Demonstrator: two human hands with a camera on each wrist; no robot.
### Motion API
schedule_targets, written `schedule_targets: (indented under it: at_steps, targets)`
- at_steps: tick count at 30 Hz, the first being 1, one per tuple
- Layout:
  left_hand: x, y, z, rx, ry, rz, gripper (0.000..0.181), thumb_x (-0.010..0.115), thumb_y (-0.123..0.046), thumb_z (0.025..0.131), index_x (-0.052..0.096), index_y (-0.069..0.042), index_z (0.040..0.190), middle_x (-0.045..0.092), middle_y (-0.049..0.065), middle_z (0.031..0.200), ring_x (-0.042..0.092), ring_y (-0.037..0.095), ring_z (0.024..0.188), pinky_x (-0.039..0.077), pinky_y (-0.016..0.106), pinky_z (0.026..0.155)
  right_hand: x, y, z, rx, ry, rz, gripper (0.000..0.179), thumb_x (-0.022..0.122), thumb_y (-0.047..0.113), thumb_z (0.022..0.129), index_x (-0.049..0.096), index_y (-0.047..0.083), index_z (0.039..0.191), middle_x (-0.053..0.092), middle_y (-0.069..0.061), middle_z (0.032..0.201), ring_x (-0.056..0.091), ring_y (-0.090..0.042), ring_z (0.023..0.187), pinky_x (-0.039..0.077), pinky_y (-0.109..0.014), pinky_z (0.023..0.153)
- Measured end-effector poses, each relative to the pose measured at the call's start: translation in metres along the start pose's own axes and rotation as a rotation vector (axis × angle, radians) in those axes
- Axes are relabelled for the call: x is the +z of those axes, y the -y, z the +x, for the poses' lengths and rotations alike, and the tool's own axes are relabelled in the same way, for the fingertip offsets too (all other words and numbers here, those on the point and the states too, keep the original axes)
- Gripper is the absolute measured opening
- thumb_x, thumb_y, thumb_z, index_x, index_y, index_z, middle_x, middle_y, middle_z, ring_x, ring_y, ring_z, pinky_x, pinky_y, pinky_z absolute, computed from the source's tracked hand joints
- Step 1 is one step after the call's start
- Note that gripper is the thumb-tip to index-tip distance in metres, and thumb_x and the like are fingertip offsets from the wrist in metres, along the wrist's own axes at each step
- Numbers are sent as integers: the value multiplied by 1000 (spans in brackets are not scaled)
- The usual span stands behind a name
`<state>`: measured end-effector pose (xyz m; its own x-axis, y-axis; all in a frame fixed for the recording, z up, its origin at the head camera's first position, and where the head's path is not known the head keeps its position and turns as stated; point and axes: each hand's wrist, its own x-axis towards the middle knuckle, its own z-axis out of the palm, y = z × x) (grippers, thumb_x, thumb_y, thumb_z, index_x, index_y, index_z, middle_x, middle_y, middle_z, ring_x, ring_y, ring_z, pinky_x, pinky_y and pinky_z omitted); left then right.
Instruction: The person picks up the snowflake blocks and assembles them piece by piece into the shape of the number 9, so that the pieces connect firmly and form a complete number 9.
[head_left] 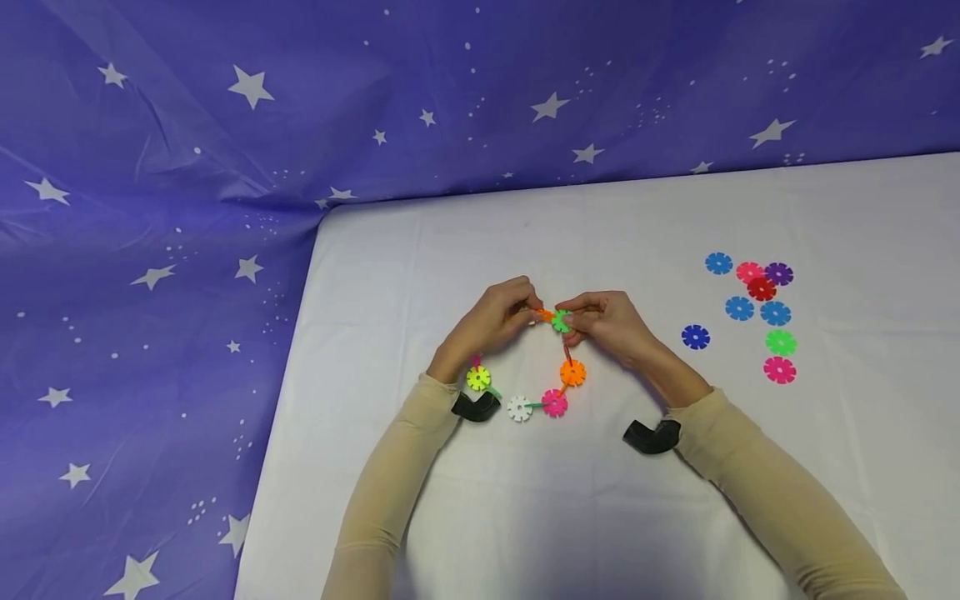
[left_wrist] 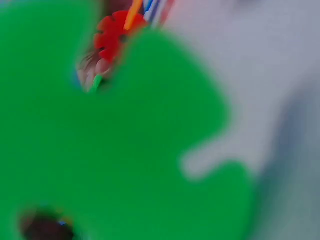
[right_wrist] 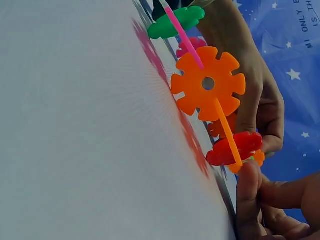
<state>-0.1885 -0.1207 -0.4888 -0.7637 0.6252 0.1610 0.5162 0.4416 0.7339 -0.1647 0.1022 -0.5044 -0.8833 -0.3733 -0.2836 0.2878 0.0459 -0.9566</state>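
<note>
Blue-purple cloth with white stars (head_left: pixel 412 75) hangs behind the white counter (head_left: pixel 390 267), and on such a pale ground I find the bright plastic discs easy to distinguish. Near the middle, a chain of notched discs (head_left: pixel 555 398) curves almost like a ring. Flat discs alternate with discs standing on edge, slot into slot; this crossing, I think, is what gives the chain its hold.

At the far side of the ring, the person brings both hands together. The left hand (head_left: pixel 498 318) pinches an orange piece (head_left: pixel 548 316) between thumb and finger, while the right hand (head_left: pixel 609 327) grips the green disc (head_left: pixel 562 322) touching it. It seems to me that each hand steadies its own side, so the joint does not twist. From the right wrist, one sees the right fingers (right_wrist: pixel 248 185) bent just beside a red disc (right_wrist: pixel 250 144). From the left wrist, a large blurred green shape (left_wrist: pixel 150 130) hides the left fingers.

Beside the left sleeve, a black part (head_left: pixel 478 407) covers what lies between the yellow disc (head_left: pixel 478 378) and the white disc (head_left: pixel 519 408). Loose discs (head_left: pixel 776 313) lie well to the right, perhaps to leave room for the ring.
</note>
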Motion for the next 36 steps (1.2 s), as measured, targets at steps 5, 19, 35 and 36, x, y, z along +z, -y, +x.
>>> schedule_targets:
  at_steps: [5, 19, 35, 36]
  targets:
    - [3, 0, 2, 43, -15, 25, 10, 68, -9, 91, 63, -3, 86, 60, 7, 85, 52, 14, 76, 44, 24, 71, 4, 1, 0, -1, -41, -39, 27, 61, -3, 93, 61, -15, 116, 74, -17, 82, 67, -11, 55, 57, -24, 63]
    - [8, -2, 1, 48, 3, -33, 7, 64, -9, 94, 62, -5, 88, 61, 4, 86, 50, 11, 75, 42, 22, 71, 6, 2, 0, 4, -62, -17, 26, 60, -1, 93, 62, -14, 116, 73, -12, 89, 68, -12, 55, 57, -25, 61]
    - [-24, -23, -3, -284, 192, 235, 44, 72, -19, 90, 58, -8, 130, 63, 5, 121, 55, 20, 112, 43, 34, 102, 9, 14, -37, -80, -82, -866, 46, 75, 46, 82, 68, 6, 105, 56, -7, 91, 49, -20, 76, 38, -30, 64]
    - [-24, -24, -2, -276, 199, 244, 49, 73, -20, 90, 56, -9, 134, 61, 5, 124, 54, 20, 114, 42, 35, 104, 11, 16, -39, -77, -77, -894, 45, 75, 47, 82, 68, 7, 103, 55, -7, 91, 50, -20, 76, 38, -30, 63]
